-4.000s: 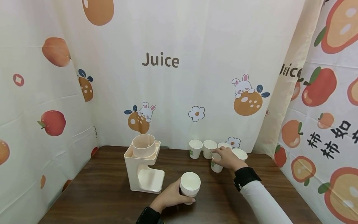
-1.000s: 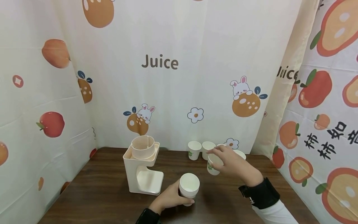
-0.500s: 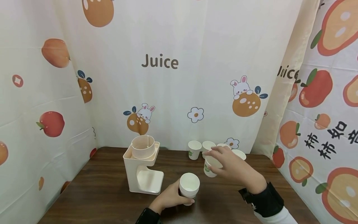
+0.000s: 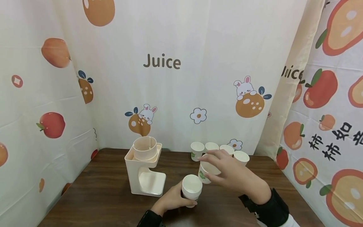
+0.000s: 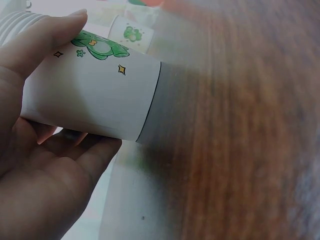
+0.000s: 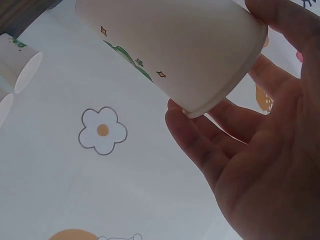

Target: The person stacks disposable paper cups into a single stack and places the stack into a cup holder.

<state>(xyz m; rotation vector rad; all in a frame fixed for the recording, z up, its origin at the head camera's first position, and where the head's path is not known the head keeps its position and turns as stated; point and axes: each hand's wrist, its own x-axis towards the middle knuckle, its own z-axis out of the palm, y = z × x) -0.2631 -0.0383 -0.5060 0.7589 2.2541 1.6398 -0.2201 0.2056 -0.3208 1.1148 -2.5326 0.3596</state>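
Note:
My left hand (image 4: 173,199) grips a stack of white paper cups (image 4: 192,186) near the table's front. Several stacked rims show at the top of that stack in the left wrist view, and the outer cup (image 5: 95,90) carries a green cartoon print. To the right and a little farther back, my right hand (image 4: 227,170) holds a single paper cup (image 4: 204,173) by its rim, thumb on one side and fingers on the other. This cup (image 6: 185,45) hangs mouth towards the palm in the right wrist view. Its lower part stands close to the stack in the head view.
Several more paper cups (image 4: 197,150) stand in a row at the table's back, behind my right hand. A cream juicer-like machine (image 4: 146,167) with a round top stands left of my left hand. Fruit-printed curtains (image 4: 215,78) close off the back and sides of the dark wooden table (image 4: 99,189).
My right hand has lifted a cup from the back group and carried it left and towards me, nearer the stack. My left hand and its stack have stayed nearly still.

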